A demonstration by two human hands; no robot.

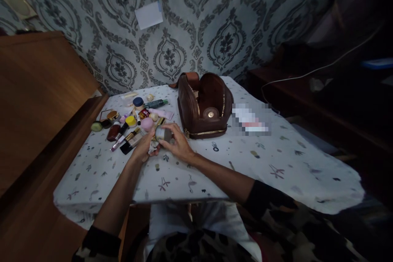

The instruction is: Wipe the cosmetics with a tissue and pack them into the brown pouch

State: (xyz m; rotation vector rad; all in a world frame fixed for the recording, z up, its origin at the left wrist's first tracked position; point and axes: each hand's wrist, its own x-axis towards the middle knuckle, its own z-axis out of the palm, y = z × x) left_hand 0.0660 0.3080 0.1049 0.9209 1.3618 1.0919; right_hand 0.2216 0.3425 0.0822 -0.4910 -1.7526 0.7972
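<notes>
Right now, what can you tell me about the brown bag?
The brown bag looks like leather and stands upright on the patterned white tablecloth, its mouth gaping, with gold-toned zipper teeth along both edges. A round gold-toned stud sits on its front tab; a second zipper runs low across the front. The inside looks reddish brown; something small and pale there is too dim to identify. The right hand is close by, but not holding it.
</notes>
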